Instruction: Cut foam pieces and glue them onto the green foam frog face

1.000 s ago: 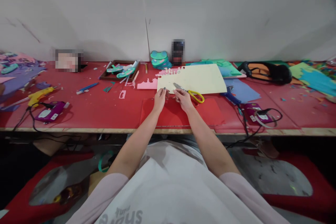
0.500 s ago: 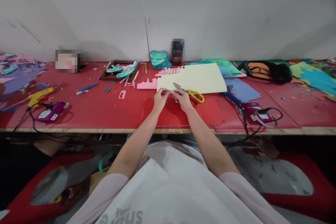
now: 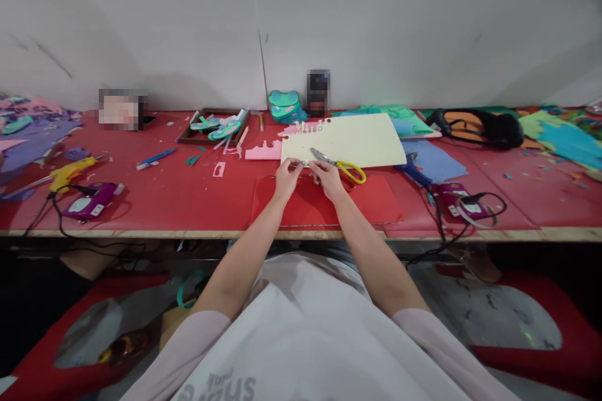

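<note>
My left hand [image 3: 286, 178] and my right hand [image 3: 328, 178] meet fingertip to fingertip at the near edge of a pale yellow sheet [image 3: 367, 138]. Both are closed in a pinch. A tiny thing shows between the fingertips, too small to name. Scissors with yellow handles [image 3: 352, 171] lie just beyond my right hand, their blades resting on the yellow sheet. Beneath my hands and wrists is a bright red sheet [image 3: 315, 203]. A pink sheet with a ragged cut edge [image 3: 264, 151] is partly under the yellow one.
Behind stands a green frog figure [image 3: 285, 106]. A brown tray [image 3: 185, 136] holds foam cutouts and sticks. On the left is a yellow glue gun [image 3: 70, 172]; on the right, a blue glue gun [image 3: 414, 170] and an orange-and-black case [image 3: 475, 127]. Cords hang over the table's front edge [image 3: 188, 234].
My hands stay almost in place, with only a slight shift of the fingers. A dark shape at the far left edge has gone, and the purple scraps there look different.
</note>
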`<state>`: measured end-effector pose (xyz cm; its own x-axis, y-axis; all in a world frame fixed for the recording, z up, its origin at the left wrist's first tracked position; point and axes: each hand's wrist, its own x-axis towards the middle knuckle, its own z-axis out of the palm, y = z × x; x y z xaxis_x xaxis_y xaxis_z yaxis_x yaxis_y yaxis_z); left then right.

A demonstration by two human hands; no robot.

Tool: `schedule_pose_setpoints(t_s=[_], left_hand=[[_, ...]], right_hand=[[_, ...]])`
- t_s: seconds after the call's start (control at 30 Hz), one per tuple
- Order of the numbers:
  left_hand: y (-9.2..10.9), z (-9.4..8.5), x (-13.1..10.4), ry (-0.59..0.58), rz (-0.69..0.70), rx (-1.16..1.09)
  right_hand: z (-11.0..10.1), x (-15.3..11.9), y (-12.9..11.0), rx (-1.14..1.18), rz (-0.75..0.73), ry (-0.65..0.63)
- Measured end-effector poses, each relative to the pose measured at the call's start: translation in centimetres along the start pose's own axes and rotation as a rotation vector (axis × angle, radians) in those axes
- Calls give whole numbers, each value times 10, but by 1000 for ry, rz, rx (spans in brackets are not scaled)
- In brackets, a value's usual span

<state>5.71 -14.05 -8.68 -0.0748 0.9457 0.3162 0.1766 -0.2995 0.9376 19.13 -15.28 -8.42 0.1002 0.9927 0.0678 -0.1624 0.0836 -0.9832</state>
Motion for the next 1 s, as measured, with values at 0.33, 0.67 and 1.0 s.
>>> schedule_pose_setpoints(t_s=[0.33,0.67,1.0], left_hand=[[-1,0,0,-15,2,4],[7,-2,-3,-2,151,33],[4,-2,-3,-12,122,32]], right_hand=[[0,0,-1,35,-9,-11],[0,0,-1,4,-3,-16],[-1,1,1,-4,-6,-22]])
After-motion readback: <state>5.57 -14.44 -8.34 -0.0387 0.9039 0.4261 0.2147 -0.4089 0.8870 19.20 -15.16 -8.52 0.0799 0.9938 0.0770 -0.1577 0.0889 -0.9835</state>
